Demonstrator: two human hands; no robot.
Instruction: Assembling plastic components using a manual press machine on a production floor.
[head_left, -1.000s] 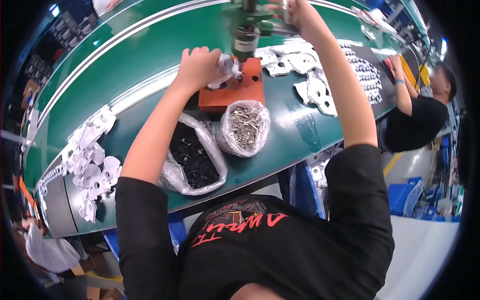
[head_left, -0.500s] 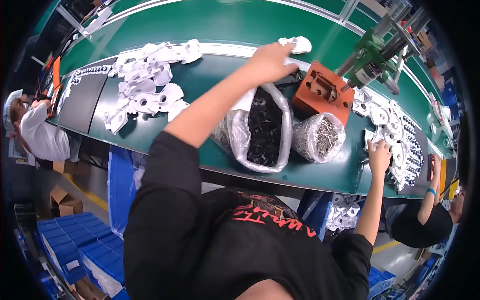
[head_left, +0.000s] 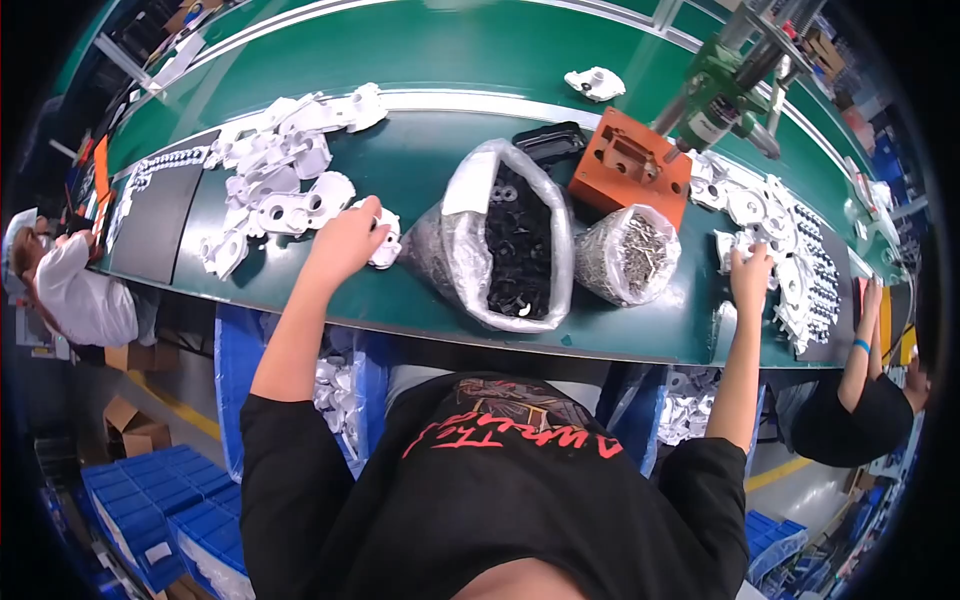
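Note:
My left hand [head_left: 347, 243] is at the near end of the left pile of white plastic housings [head_left: 285, 170]. Its fingers are closed on the edge of one white housing [head_left: 386, 246], partly covered by the hand. On the far right, my right hand [head_left: 750, 278] grips another white housing [head_left: 733, 246] beside a second group of white housings [head_left: 785, 230]. Between the hands stands a clear plastic bag [head_left: 565, 290] of small black parts. Right of it is a smaller bag [head_left: 590, 262] full of metal screws or pins.
An orange fixture block [head_left: 607, 185] sits under a green press [head_left: 715, 110]. A black tray-like piece [head_left: 549, 142] lies behind the bag. One white housing [head_left: 596, 84] rests on the green belt. Blue bins [head_left: 232, 400] stand below the table edge. Co-workers sit at both sides.
My left hand has left the white housing on the belt and come back left and nearer, onto a housing by the left pile. My right hand stays nearly in place.

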